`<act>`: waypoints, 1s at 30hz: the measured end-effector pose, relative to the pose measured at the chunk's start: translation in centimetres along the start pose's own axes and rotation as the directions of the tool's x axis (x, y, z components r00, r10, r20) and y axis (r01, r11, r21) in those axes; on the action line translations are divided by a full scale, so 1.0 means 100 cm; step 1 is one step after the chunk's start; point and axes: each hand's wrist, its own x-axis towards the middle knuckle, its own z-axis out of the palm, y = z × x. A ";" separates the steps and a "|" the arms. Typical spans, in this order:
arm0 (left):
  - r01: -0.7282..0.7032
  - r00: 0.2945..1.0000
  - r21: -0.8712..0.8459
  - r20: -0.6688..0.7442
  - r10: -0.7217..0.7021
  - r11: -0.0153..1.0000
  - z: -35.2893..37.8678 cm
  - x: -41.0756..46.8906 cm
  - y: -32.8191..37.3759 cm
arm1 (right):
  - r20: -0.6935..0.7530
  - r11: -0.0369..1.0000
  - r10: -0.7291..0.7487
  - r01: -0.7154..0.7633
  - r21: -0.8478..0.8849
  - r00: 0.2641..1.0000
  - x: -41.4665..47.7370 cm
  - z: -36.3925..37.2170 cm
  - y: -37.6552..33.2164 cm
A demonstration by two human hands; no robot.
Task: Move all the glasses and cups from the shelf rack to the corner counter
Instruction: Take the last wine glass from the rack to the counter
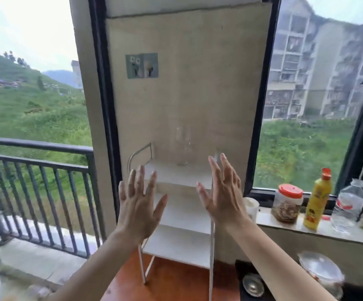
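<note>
Reaching toward the shelf rack (177,177), both hands are raised in front of it with the fingers spread wide and nothing held. The left hand (140,205) is at about 8 o'clock from the top shelf, the right hand (224,192) at about 4 o'clock, and neither touches the rack as far as I can see.

On the top shelf I count one clear glass (183,146), tall and upright, standing at 12 o'clock from the hands, near the back wall. A second clear thing seems to stand just behind the right fingertips (it is too faint to say it is a glass). The lower shelves look bare; I count three white shelves in the rack.

My judgement is that the step in hand is the approach to the glass, so the task is not yet finished. The next move calls for one hand to go up and forward, close around the glass body and lift it straight, because it is tall and could tip.

On the window ledge at 3 o'clock stand one jar with red lid (289,203), one yellow bottle (317,198) and one clear plastic bottle (347,205).
</note>
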 end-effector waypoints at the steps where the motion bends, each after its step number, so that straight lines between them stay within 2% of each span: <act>1: -0.026 0.999 -0.003 0.026 0.026 1.000 0.008 0.016 -0.008 | -0.006 1.000 0.009 -0.009 -0.011 1.000 0.012 0.007 -0.003; 5: -0.115 0.986 -0.024 0.118 0.117 0.993 0.039 0.072 -0.026 | -0.020 0.997 0.077 -0.077 0.026 0.997 0.056 0.035 -0.013; 9: -0.109 0.968 -0.046 0.221 0.117 0.993 0.067 0.087 -0.035 | 0.015 0.978 0.187 -0.188 0.093 0.982 0.095 0.066 -0.016; 19: -0.089 0.984 -0.112 0.146 0.105 0.990 0.084 0.089 -0.045 | 0.056 0.882 0.375 -0.374 0.286 0.925 0.182 0.127 -0.009; 23: -0.091 0.985 -0.113 0.135 0.106 0.989 0.085 0.090 -0.041 | 0.019 0.860 0.381 -0.362 0.359 0.924 0.190 0.136 -0.006; 30: -0.067 0.991 -0.126 0.109 0.080 0.990 0.086 0.089 -0.040 | -0.108 0.907 0.308 -0.257 0.332 0.945 0.191 0.133 0.000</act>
